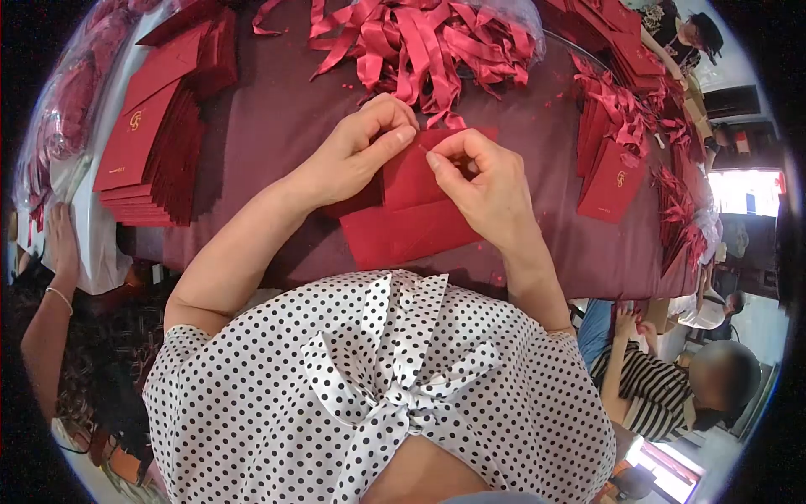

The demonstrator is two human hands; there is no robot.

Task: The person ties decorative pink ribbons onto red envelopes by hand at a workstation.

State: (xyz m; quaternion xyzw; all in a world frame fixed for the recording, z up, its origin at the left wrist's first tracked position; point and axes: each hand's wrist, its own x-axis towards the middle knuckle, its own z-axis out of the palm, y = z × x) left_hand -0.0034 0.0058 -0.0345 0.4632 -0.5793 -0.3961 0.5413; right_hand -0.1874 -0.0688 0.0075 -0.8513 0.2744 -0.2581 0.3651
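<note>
Red card [407,181] lies on a dark maroon cloth-covered surface [285,92], straight in front of the wearer and between both hands, and serves here as the centre of the clock; just below it, at six o'clock, a wider red piece [407,239] lies slightly tilted and touching it, though whether the two are joined I cannot tell.

At ten o'clock the left hand [361,151] stands at the card's upper edge, its grip narrow, the thumb drawn up against curled fingers; at three o'clock the right hand [487,189] bends in over the card, its grip narrow too, thumb and forefinger tips meeting; what either one pinches, if anything, is too small to tell.

At twelve o'clock spreads a loose heap of shiny red ribbons [420,55], with clear plastic [525,25] at its side toward one o'clock; between nine and ten o'clock stands a fanned stack of red envelopes [151,143] bearing a gold emblem; at three o'clock lie further gold-marked envelopes [617,185], with ribbon tufts [621,105] over their upper ends.

At nine o'clock, by the rim of the view, shows a co-worker's hand [61,244]; between four and five o'clock sits a person in a striped top [651,386].
</note>
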